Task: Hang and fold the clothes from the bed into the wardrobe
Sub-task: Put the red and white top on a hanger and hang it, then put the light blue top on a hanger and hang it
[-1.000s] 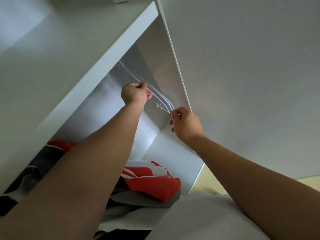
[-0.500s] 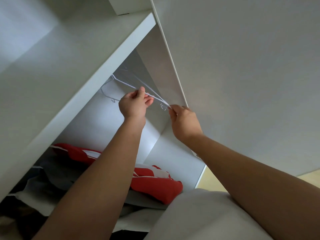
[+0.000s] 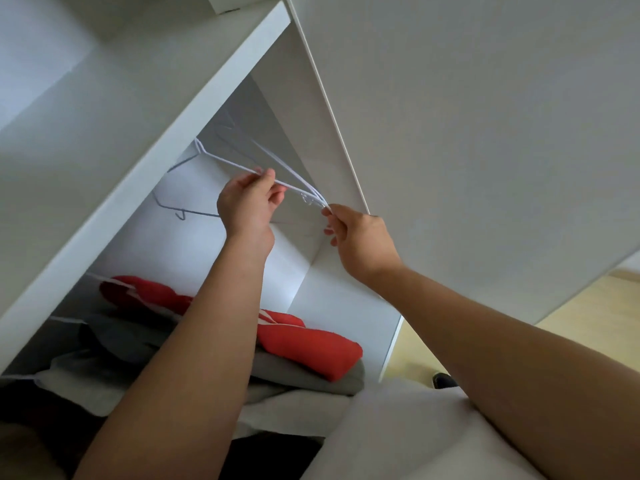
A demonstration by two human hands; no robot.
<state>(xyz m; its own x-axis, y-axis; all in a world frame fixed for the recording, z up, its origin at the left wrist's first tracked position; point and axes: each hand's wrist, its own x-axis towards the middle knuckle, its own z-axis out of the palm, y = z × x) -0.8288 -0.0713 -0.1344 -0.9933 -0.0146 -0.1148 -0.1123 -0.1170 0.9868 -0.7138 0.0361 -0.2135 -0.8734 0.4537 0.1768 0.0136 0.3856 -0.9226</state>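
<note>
Head view: left hand [image 3: 247, 209] and right hand [image 3: 363, 240] each pinch the white wire hangers [image 3: 301, 187] inside the wardrobe [image 3: 194, 109], wires running toward 10 o'clock from the right grip. Red folded garment [image 3: 311, 344] lies at 6 o'clock.

Both arms reach up into the open white wardrobe [image 3: 166, 143], whose door [image 3: 485, 150] stands wide at the right. The left hand [image 3: 247, 206] pinches the thin wires of a bunch of white hangers [image 3: 304, 191] between thumb and fingers, while the right hand [image 3: 360, 240] pinches the same bunch at its near end, just beside the door's edge; a grey hanger [image 3: 201, 213] hangs behind the left hand. Below the arms a red garment [image 3: 311, 344] lies on top of a grey garment [image 3: 311, 379] among other clothes inside the wardrobe, and pale yellow floor [image 3: 588, 306] shows at the right
</note>
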